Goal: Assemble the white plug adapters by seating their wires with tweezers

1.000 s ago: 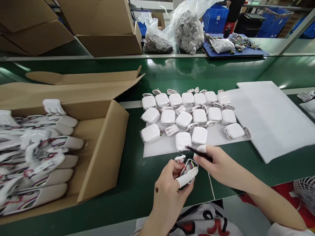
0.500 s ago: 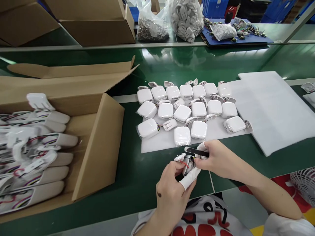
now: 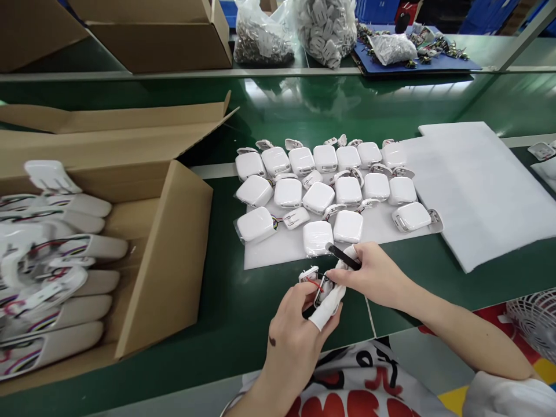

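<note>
Left grip [image 3: 297, 327] clasps open white plastic casing [image 3: 322, 287], right grip [image 3: 345, 263] slim black rod [image 3: 343, 256]. Likely arranging thin red wire [image 3: 314, 283]; next needs steadiness.

Glossy green worktop [image 3: 234, 324], grey floor [image 3: 438, 356], light reflections [image 3: 263, 95]

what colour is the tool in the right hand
The tool is black, best seen in the head view.

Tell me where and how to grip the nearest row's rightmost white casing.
Probably across the body of the white casing, from the person's side: its near edge is free, while a second casing sits close behind and a flat piece adjoins its right end.
</note>
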Available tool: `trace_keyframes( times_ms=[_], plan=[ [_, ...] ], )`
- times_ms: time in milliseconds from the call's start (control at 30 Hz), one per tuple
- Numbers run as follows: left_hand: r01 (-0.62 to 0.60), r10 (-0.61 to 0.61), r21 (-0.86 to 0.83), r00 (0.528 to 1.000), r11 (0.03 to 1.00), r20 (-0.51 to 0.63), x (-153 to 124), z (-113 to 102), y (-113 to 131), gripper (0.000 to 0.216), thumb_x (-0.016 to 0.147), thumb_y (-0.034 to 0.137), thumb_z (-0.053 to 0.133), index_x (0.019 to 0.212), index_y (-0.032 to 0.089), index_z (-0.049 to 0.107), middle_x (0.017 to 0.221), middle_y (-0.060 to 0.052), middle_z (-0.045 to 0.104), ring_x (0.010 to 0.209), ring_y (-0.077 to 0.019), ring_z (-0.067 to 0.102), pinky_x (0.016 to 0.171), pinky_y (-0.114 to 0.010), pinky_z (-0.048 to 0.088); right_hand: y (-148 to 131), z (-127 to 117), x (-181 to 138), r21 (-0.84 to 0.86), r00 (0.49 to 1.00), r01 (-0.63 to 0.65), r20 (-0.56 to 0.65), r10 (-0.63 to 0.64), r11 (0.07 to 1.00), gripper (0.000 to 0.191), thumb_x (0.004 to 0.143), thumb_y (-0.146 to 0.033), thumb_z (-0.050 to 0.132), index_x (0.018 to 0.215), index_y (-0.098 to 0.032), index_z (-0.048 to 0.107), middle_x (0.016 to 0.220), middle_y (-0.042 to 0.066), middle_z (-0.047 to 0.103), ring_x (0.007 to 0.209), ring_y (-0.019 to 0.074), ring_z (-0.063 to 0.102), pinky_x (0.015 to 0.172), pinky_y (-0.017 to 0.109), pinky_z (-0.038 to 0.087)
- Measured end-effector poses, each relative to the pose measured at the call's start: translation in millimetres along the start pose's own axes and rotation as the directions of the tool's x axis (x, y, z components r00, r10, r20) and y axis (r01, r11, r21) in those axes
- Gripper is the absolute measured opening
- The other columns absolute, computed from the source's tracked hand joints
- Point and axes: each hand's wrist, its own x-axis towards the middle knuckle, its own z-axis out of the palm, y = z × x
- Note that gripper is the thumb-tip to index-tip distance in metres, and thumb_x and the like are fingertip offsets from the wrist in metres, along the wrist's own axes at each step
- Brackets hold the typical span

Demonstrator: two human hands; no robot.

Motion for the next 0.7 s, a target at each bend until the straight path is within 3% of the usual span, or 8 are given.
trace_keyframes(
  times_ms=[267, 400, 533, 633, 700],
  plan=[
    [-0.080, 0.081, 0.013, 0.996, 0.997, -0.047, 2.8, -0.9, -2.7, 0.018, 0.077, 0.012, 0.063, 0.093, 0.019, 0.059, 0.085, -0.003, 0.058, 0.069, -0.0107, 0.059, 0.059, -0.018, 0.052, 2.2, -8.3, 7.2, 0.157, 0.990, -0.082, 0.124, 0.062, 0.984, 0.036, 0.074, -0.045, 0.063, 0.061, -0.018, 0.044, 0.051, -0.007, 0.035, 0.046, 0.0058, 0.028, 0.041, 0.020, 0.020],
    [-0.080, 0.079, -0.018, 0.996, 0.997, -0.033, 5.0, -1.6, -2.7, 0.017, 0.079, 0.012, 0.060, 0.094, 0.019, 0.060, 0.084, -0.004, 0.058, 0.069, -0.0116, 0.058, 0.059, -0.019, 0.051, 2.1, -9.3, 5.7, 0.325, 0.998, -0.053, 0.035, 0.044, 0.944, 0.037, 0.078, -0.053, 0.056, 0.070, -0.018, 0.047, 0.054, -0.006, 0.044, 0.044, 0.0065, 0.035, 0.040, 0.019, 0.025],
    [-0.071, 0.070, -0.023, 0.997, 0.997, -0.046, 5.4, -0.3, -4.0, 0.016, 0.077, 0.011, 0.061, 0.092, 0.019, 0.061, 0.087, -0.006, 0.062, 0.070, -0.0145, 0.057, 0.060, -0.024, 0.051, 8.8, -3.6, 8.4, 0.425, 0.993, 0.110, -0.020, -0.112, 0.899, 0.036, 0.081, -0.052, 0.054, 0.076, -0.017, 0.051, 0.059, -0.003, 0.052, 0.048, 0.0087, 0.045, 0.046, 0.021, 0.037],
    [-0.113, 0.112, 0.002, 0.988, 0.994, -0.105, 2.5, 5.7, -6.1, 0.020, 0.075, 0.010, 0.063, 0.092, 0.020, 0.063, 0.092, -0.008, 0.066, 0.068, -0.0154, 0.055, 0.061, -0.027, 0.051, 12.8, 2.1, 9.6, 0.491, 0.942, 0.336, -0.182, -0.283, 0.804, 0.030, 0.086, -0.048, 0.053, 0.083, -0.018, 0.054, 0.069, -0.001, 0.055, 0.059, 0.0094, 0.050, 0.060, 0.022, 0.044],
    [-0.140, 0.139, 0.005, 0.975, 0.990, -0.172, -1.9, 13.4, -8.7, 0.023, 0.072, 0.009, 0.065, 0.092, 0.020, 0.065, 0.093, -0.008, 0.068, 0.063, -0.0148, 0.053, 0.057, -0.026, 0.051, 14.1, 4.8, 9.3, 0.510, 0.905, 0.425, -0.216, -0.366, 0.748, 0.028, 0.088, -0.047, 0.052, 0.089, -0.018, 0.054, 0.069, -0.002, 0.056, 0.061, 0.0090, 0.051, 0.062, 0.021, 0.044]
  ],
)
